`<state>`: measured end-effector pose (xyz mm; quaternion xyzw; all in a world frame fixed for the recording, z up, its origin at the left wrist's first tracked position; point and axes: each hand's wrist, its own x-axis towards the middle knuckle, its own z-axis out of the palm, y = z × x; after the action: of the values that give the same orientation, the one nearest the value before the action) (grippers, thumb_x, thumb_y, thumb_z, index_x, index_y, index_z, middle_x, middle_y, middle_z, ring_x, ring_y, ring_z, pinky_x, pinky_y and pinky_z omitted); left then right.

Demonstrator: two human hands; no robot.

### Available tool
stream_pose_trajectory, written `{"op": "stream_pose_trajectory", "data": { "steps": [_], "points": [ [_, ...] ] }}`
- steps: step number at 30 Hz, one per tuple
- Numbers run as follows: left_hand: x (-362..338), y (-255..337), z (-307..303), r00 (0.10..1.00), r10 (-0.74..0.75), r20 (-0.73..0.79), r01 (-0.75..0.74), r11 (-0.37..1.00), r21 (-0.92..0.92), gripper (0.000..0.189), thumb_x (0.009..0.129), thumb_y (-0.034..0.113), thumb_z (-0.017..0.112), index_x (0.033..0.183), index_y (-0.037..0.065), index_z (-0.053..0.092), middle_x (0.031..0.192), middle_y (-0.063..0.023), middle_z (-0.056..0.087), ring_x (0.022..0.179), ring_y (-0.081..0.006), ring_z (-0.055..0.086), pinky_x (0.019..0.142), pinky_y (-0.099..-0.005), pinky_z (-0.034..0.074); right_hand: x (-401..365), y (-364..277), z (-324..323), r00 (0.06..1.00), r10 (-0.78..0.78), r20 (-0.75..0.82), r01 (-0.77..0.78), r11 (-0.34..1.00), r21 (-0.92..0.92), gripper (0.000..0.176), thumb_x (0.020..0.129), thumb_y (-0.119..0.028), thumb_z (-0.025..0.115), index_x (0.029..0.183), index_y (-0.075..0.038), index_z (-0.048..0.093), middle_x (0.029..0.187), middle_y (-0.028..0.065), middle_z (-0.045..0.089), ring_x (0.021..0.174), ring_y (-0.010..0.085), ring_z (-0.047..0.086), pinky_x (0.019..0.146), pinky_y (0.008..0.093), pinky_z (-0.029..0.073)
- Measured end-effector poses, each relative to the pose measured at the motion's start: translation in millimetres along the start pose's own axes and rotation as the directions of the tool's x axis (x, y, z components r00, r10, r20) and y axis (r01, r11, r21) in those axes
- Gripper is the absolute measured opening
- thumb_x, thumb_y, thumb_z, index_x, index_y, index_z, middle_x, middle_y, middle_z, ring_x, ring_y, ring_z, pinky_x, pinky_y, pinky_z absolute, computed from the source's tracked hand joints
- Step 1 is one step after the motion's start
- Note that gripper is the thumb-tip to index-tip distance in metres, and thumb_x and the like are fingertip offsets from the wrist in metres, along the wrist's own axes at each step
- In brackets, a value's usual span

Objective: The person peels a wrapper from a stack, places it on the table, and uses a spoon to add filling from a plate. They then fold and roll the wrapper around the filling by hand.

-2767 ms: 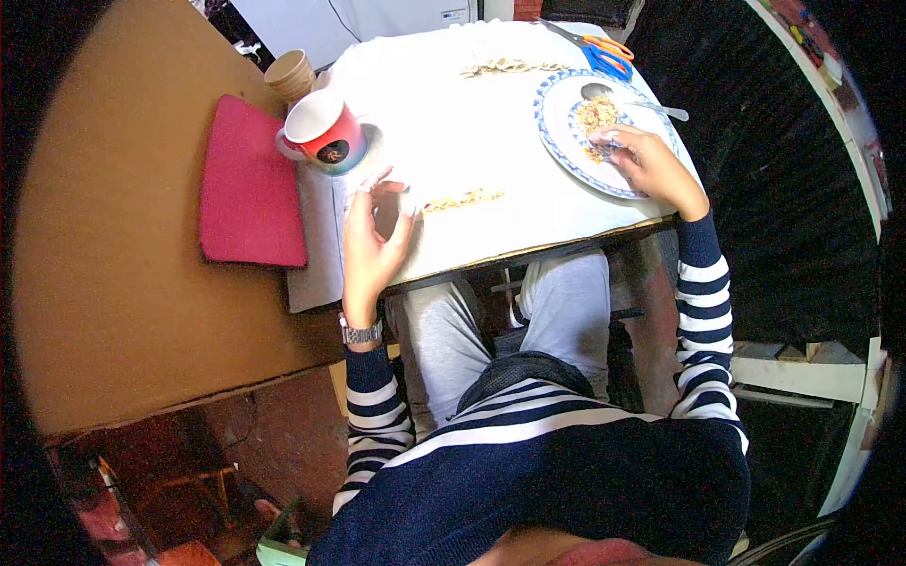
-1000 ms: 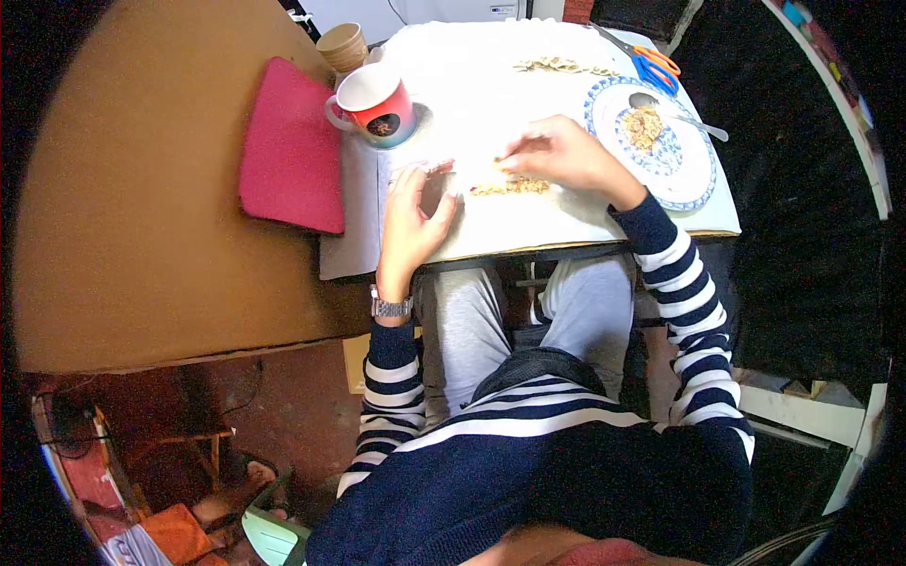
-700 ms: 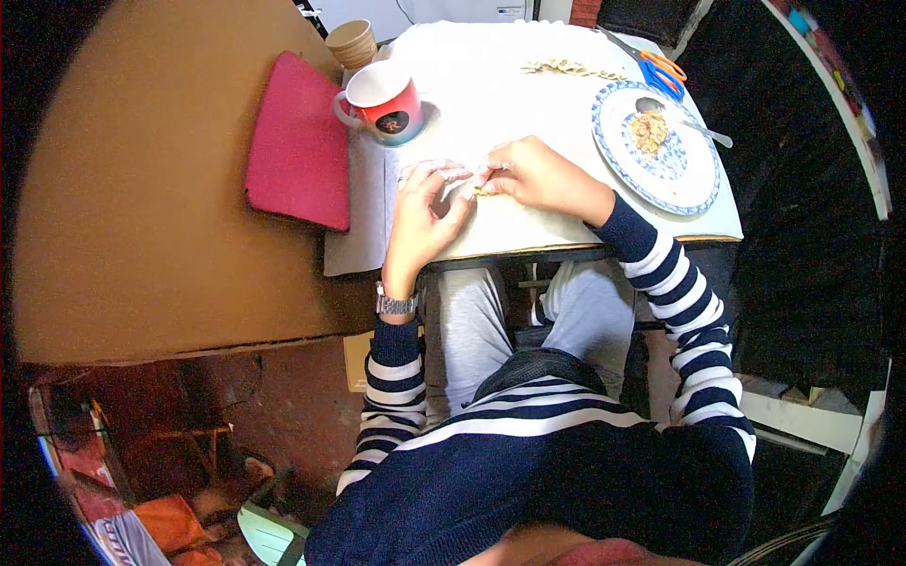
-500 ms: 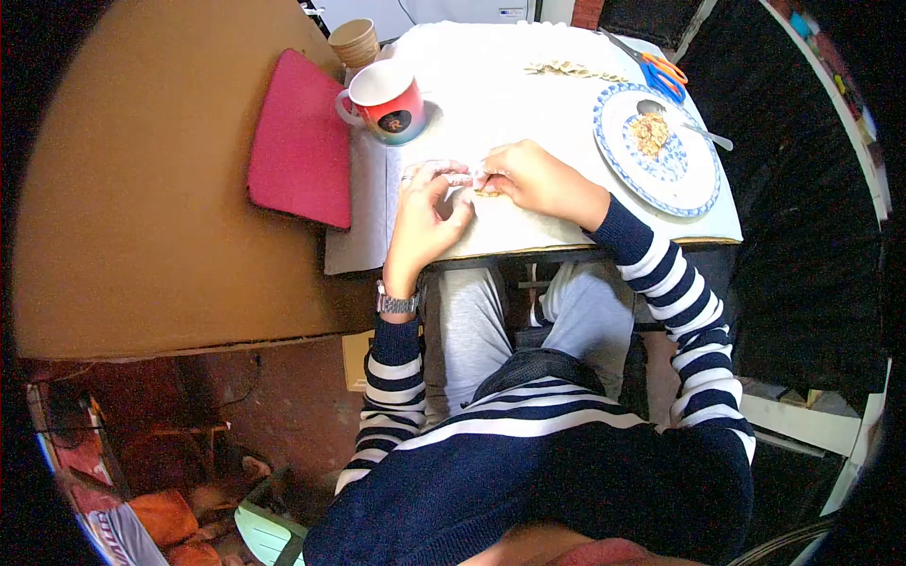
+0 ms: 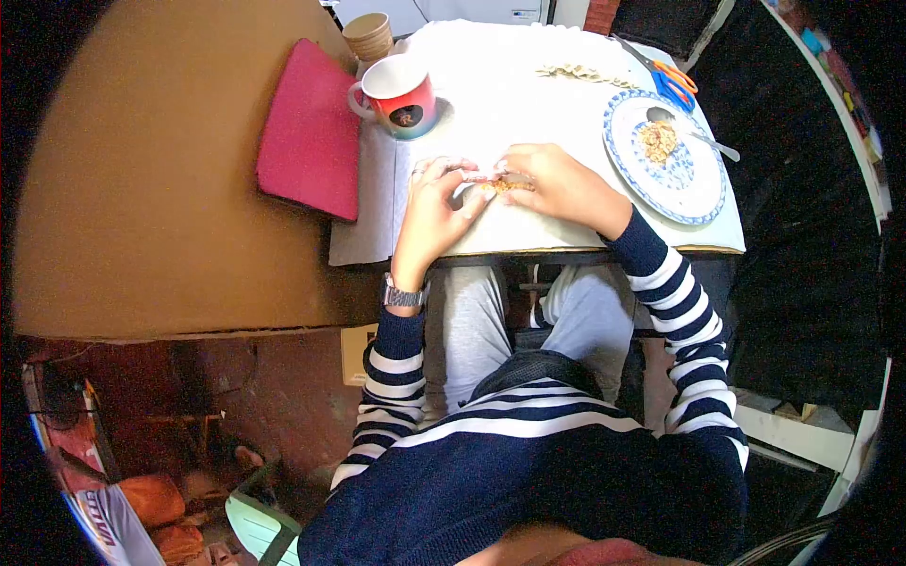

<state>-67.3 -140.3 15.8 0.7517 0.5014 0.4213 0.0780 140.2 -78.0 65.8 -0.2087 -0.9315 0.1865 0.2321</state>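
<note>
Close together over the white table covering, my left hand (image 5: 442,203) and my right hand (image 5: 566,184) pinch a small dumpling wrapper from both sides. Brown crumbly filling (image 5: 502,187) shows between the fingertips, which look whitish. The wrapper itself is mostly hidden by my fingers. To the right, a white plate with a blue patterned rim (image 5: 694,209) carries a mound of similar filling (image 5: 660,143) and a metal spoon (image 5: 706,140). A row of pale folded dumplings (image 5: 585,74) lies at the back of the table.
Left of my hands stand a red and blue mug (image 5: 401,99) and a ridged beige cup (image 5: 368,40). A pink-red flat panel (image 5: 310,132) leans beside a large brown cardboard surface (image 5: 160,189). Scissors with orange and blue handles (image 5: 674,85) lie back right.
My right fingers have opened out a little from a tighter pinch, and more of the brown filling shows. The whole view has shifted slightly; the mug and plate stay in place.
</note>
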Motion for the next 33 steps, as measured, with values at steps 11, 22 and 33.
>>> {"op": "stream_pose_trajectory", "data": {
  "steps": [11, 22, 33],
  "points": [
    [0, -1, 0, 1.0, -0.022, 0.02, 0.022, 1.0, 0.013, 0.02, 0.077, 0.02, 0.078, 0.094, 0.011, 0.076, 0.106, -0.0076, 0.068, 0.103, -0.0272, 0.06, 0.093, -0.0382, 0.045, -11, -4, 11, 0.995, 0.069, -0.078, -0.076, 0.993, -0.089, 0.016, 0.084, -0.014, 0.066, 0.088, 0.001, 0.065, 0.087, 0.0193, 0.064, 0.084, 0.0364, 0.063, 0.079, 0.0437, 0.051],
    [0, 3, -2, 0.997, -0.074, 0.021, 0.076, 0.992, -0.101, 0.024, 0.077, 0.014, 0.076, 0.099, 0.009, 0.074, 0.105, -0.0088, 0.068, 0.102, -0.0263, 0.06, 0.093, -0.0378, 0.045, -20, -14, 4, 0.98, 0.092, -0.175, -0.109, 0.99, -0.092, 0.019, 0.085, -0.014, 0.068, 0.096, 0.001, 0.067, 0.098, 0.0161, 0.066, 0.09, 0.0331, 0.064, 0.082, 0.0398, 0.052],
    [0, 0, 0, 0.997, -0.072, 0.029, 0.074, 0.992, -0.099, 0.017, 0.077, 0.018, 0.077, 0.093, 0.01, 0.074, 0.105, -0.0084, 0.067, 0.102, -0.0281, 0.058, 0.092, -0.039, 0.044, -23, -20, 15, 0.97, 0.14, -0.196, -0.176, 0.968, -0.18, 0.015, 0.085, -0.014, 0.067, 0.091, 0.0, 0.067, 0.09, 0.0145, 0.065, 0.089, 0.0306, 0.063, 0.08, 0.0394, 0.052]
  ]
}}
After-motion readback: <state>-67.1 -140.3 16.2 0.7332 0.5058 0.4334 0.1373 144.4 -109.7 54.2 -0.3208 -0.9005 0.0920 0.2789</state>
